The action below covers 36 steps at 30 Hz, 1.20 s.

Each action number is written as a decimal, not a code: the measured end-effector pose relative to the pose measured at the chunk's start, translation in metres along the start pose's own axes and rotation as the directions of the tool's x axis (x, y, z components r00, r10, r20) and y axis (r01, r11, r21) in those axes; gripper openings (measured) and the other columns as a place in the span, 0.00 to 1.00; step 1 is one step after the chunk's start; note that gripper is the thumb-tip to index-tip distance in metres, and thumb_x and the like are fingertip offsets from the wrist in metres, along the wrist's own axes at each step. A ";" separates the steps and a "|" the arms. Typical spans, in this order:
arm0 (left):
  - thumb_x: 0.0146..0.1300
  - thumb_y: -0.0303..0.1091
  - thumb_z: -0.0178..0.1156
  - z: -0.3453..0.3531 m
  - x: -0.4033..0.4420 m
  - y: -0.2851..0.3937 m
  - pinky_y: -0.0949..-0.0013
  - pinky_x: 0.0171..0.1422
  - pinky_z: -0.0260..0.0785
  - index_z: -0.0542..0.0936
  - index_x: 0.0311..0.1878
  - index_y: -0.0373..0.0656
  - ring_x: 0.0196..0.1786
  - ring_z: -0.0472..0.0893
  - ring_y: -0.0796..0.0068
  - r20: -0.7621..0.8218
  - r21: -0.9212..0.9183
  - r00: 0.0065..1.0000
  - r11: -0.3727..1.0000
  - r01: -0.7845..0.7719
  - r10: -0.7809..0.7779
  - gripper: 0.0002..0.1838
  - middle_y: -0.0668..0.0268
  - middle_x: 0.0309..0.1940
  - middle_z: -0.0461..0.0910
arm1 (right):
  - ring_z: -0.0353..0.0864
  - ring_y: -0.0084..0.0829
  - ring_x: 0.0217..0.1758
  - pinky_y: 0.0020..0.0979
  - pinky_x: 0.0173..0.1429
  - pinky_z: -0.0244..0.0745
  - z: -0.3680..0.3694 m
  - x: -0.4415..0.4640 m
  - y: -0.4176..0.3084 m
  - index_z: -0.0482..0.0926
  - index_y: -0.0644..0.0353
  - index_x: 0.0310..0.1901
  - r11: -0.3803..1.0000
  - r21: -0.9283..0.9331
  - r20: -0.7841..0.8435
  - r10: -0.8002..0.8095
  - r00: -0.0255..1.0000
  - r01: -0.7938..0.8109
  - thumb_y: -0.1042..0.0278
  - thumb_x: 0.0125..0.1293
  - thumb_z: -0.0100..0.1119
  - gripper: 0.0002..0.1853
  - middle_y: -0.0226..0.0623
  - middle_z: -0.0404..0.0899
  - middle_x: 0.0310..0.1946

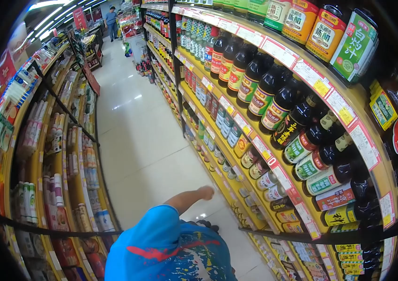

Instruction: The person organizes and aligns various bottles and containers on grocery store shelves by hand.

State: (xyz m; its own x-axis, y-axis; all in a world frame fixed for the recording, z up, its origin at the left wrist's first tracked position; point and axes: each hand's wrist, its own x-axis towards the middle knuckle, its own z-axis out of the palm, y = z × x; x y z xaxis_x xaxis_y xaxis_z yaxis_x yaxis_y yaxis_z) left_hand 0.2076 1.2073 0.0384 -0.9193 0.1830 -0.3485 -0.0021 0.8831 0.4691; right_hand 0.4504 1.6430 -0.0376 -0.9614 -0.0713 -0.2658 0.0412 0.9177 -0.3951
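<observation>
The condiment shelving stands along the right side of the aisle, its tiers lined with bottles and jars and edged with price tags.

At the far left, across the aisle from the condiment shelving, is the packet shelving, filled with bags and long cylindrical packets. A red sign panel hangs at its aisle side, toward the far end.

Between the two shelving units runs the pale tiled floor, glossy with reflected light. At the far end of the aisle, beyond the condiment shelving, a person in a blue top stands upright.

In the foreground, left of the condiment shelving, is the wearer's blue T-shirt, marked with red and pale splashes. The left hand reaches out over the floor, apart from the condiment shelving and nearest to its lower tiers. Its fingers are too small and blurred to tell whether they are curled shut or hold anything. The right hand is out of view, so whether it holds anything cannot be told.

On the condiment shelving, dark glass sauce bottles with red, yellow and green labels form a long row. On the tier above them are orange-labelled aged vinegar containers, with a green-labelled sauce jug just to their right.
</observation>
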 end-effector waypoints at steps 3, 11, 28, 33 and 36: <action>0.52 0.47 0.47 0.078 -0.032 -0.059 0.57 0.45 0.66 0.79 0.35 0.43 0.41 0.75 0.57 0.659 0.241 0.732 0.872 -0.426 0.175 0.19 0.54 0.35 0.76 | 0.75 0.38 0.22 0.37 0.26 0.69 0.011 -0.026 -0.004 0.73 0.57 0.17 1.000 0.008 -0.004 0.004 1.000 -0.004 0.62 0.48 0.51 0.10 0.39 0.74 0.17; 0.50 0.35 0.48 0.148 -0.158 -0.140 0.63 0.43 0.69 0.78 0.30 0.46 0.41 0.75 0.64 0.416 0.321 0.888 0.881 -0.347 0.198 0.10 0.62 0.32 0.77 | 0.75 0.43 0.33 0.42 0.37 0.70 0.062 -0.115 0.022 0.77 0.58 0.25 0.941 -0.158 0.152 0.323 0.934 -0.300 0.63 0.52 0.44 0.11 0.44 0.77 0.30; 0.49 0.39 0.49 0.194 -0.131 0.043 0.64 0.34 0.65 0.76 0.24 0.41 0.27 0.74 0.63 0.326 -0.313 0.945 0.941 0.130 -0.022 0.11 0.60 0.24 0.76 | 0.75 0.45 0.39 0.39 0.44 0.70 0.044 -0.252 0.019 0.77 0.65 0.30 0.776 -0.012 0.230 0.616 0.754 -0.630 0.63 0.51 0.47 0.14 0.48 0.76 0.33; 0.48 0.42 0.52 0.219 -0.147 0.100 0.66 0.44 0.67 0.79 0.33 0.43 0.38 0.76 0.63 0.322 -0.106 0.938 0.980 0.168 -0.126 0.14 0.60 0.34 0.78 | 0.76 0.44 0.35 0.40 0.38 0.70 0.040 -0.292 0.072 0.77 0.65 0.29 0.565 0.423 0.101 0.748 0.656 -0.708 0.65 0.51 0.48 0.12 0.48 0.77 0.31; 0.47 0.43 0.55 0.241 -0.162 0.139 0.69 0.51 0.66 0.79 0.40 0.45 0.46 0.75 0.62 0.339 -0.016 0.930 0.987 0.157 -0.143 0.18 0.58 0.41 0.77 | 0.76 0.45 0.32 0.41 0.38 0.69 0.062 -0.340 0.121 0.77 0.65 0.27 0.438 0.643 -0.028 0.833 0.553 -0.628 0.61 0.52 0.46 0.14 0.48 0.76 0.27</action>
State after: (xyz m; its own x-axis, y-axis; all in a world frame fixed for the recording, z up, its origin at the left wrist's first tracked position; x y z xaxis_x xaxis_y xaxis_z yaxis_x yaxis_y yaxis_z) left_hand 0.4510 1.4051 -0.0359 -0.7211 0.1905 -0.6661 -0.1531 0.8939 0.4213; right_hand 0.7993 1.7535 -0.0494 -0.5049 0.7356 -0.4516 0.7966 0.1957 -0.5719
